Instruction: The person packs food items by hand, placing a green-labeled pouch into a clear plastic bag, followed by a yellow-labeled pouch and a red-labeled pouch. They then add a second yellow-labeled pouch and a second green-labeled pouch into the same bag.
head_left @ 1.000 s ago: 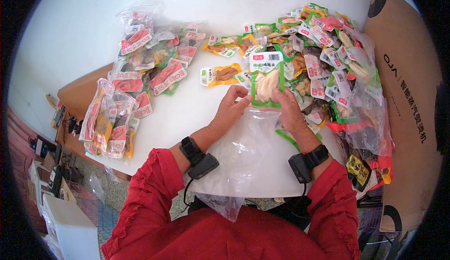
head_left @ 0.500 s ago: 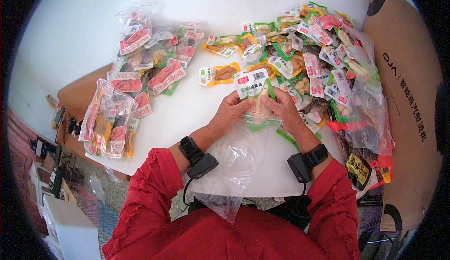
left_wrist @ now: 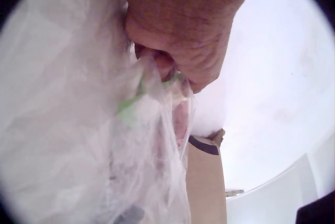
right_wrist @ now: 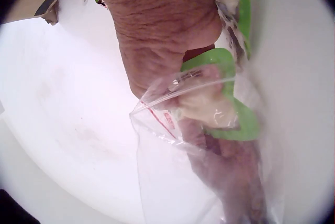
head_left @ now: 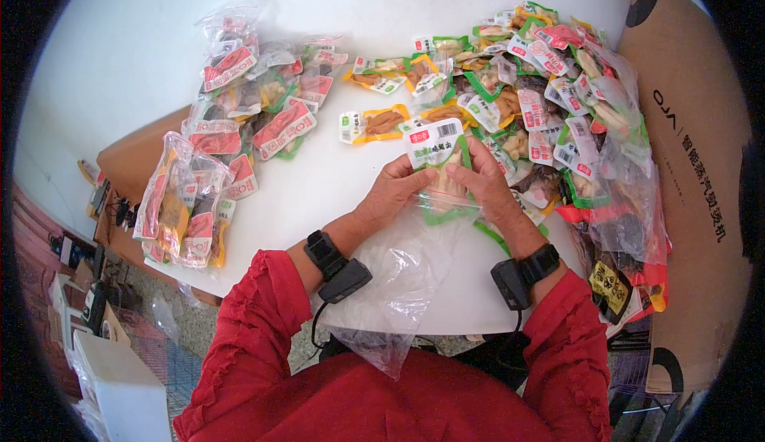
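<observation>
A green-edged, vacuum-sealed food pouch point(head_left: 437, 141) with a white printed top and pale contents is held between both hands over the table. My left hand point(head_left: 392, 191) grips its left side and my right hand point(head_left: 486, 181) its right, both thumbs lying across the front. The pouch's lower end is inside the mouth of a clear zip bag point(head_left: 390, 275), which hangs down toward my lap. In the right wrist view, the bag's zip edge point(right_wrist: 209, 83) crosses over the pouch. My left fingers are partly hidden behind thin plastic in the left wrist view.
A large heap of pouches point(head_left: 542, 115) covers the table's right side, beside a tall cardboard box point(head_left: 677, 187). Filled clear bags point(head_left: 191, 211) stand at the left. A yellow-edged pouch point(head_left: 374, 125) lies just beyond my hands. The table's front edge point(head_left: 446, 334) is close to my body.
The pouch has moved down toward me, its lower end going into the bag's mouth. My left hand has come to grip the pouch's side, thumbs now meeting in front.
</observation>
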The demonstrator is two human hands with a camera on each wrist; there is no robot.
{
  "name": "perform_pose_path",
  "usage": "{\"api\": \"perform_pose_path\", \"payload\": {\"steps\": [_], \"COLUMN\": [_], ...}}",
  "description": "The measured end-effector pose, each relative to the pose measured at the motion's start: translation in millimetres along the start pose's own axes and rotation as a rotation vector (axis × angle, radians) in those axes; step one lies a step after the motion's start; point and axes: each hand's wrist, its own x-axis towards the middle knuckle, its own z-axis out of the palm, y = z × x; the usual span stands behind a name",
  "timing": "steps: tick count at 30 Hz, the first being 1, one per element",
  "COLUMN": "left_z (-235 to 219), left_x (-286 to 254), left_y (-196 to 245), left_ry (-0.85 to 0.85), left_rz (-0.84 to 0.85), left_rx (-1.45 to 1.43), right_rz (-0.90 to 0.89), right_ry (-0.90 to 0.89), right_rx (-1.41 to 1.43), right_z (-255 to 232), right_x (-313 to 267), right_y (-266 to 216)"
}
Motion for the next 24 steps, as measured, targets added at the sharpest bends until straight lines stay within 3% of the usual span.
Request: {"api": "perform_pose_path", "payload": {"steps": [24], "left_z": [-8.2], "left_x": [4.5], "left_y": [-7.4], "left_ry": [0.022], "left_rz": [-0.01], "left_rx": [0.072], "right_rz": [-0.013], "right_ry": [-0.006], "right_rx": [-0.012], "right_z": [-2.8], "right_x": [1.1], "right_y": [3.2]}}
